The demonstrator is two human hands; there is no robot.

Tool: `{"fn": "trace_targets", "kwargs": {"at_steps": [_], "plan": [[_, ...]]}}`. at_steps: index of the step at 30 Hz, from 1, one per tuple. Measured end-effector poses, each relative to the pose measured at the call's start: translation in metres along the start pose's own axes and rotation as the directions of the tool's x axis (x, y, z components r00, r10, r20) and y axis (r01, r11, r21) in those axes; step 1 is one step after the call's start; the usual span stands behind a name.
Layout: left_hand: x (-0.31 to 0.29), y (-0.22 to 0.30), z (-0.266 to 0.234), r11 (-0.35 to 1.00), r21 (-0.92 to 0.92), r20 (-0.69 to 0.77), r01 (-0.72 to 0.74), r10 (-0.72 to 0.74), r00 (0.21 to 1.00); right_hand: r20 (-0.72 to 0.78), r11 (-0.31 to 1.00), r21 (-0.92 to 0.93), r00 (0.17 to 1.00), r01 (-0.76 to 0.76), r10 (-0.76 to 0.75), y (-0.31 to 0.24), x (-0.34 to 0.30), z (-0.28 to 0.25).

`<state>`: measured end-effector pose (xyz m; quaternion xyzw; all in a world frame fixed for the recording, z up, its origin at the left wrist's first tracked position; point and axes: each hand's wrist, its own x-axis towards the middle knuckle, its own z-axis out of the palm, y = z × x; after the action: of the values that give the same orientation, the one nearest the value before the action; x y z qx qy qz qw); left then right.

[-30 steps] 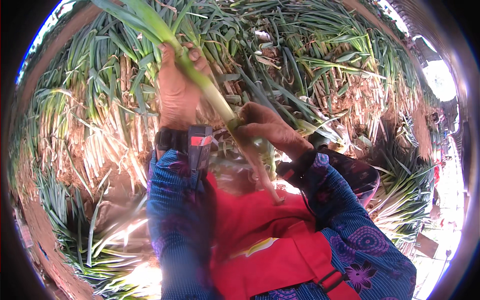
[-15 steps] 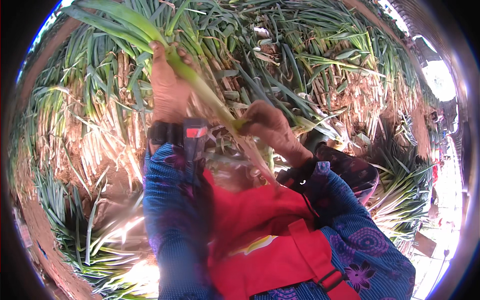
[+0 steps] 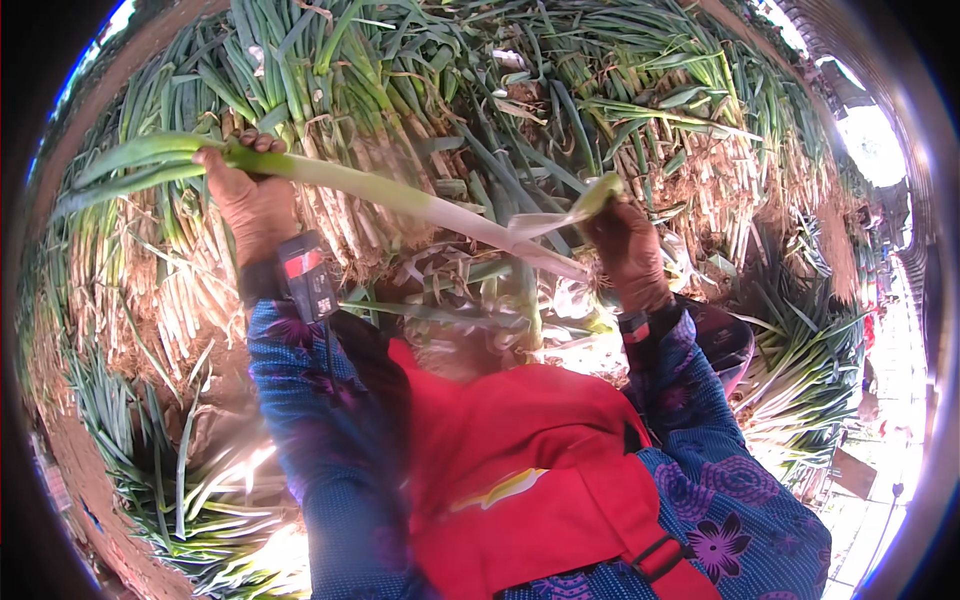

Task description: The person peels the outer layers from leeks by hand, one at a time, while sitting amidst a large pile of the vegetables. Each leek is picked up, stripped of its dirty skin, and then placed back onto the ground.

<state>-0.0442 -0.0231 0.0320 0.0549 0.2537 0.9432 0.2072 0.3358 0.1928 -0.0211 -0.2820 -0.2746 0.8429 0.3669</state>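
Observation:
My left hand (image 3: 252, 195) is closed around a long green onion (image 3: 400, 197) where its white stem turns to green leaves. The stem slants down to the right across the front of me, and the leaves stick out past my hand to the left. My right hand (image 3: 628, 245) is closed on a pale outer leaf layer (image 3: 565, 212), which is pulled away from the stem and folds up beside it. Whether the strip is still joined to the stem I cannot tell. The stem's lower end is close to my right hand.
Bundled green onions (image 3: 350, 90) lie in thick rows ahead, with another row (image 3: 690, 170) to the right. More onions are heaped at the lower left (image 3: 190, 510) and lower right (image 3: 800, 390). Loose stalks and peelings (image 3: 480, 290) lie in front of my red apron (image 3: 530, 420).
The onion has swung from steep to flatter as my left hand moved left and down. My right hand has moved right, drawing an outer layer off the stem.

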Motion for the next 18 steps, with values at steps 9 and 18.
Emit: {"fn": "trace_targets", "kwargs": {"at_steps": [9, 18], "plan": [[0.006, 0.042, -0.031, 0.999, 0.042, -0.095, -0.031, 0.035, 0.995, -0.103, 0.984, 0.121, 0.987, 0.132, -0.119, -0.127, 0.024, -0.156], [0.020, 0.022, -0.049, 0.990, -0.139, -0.033, -0.020, 0.016, 0.999, -0.209, 0.599, -0.753, 0.765, 0.271, -0.609, -0.248, 0.044, -0.310]]}}
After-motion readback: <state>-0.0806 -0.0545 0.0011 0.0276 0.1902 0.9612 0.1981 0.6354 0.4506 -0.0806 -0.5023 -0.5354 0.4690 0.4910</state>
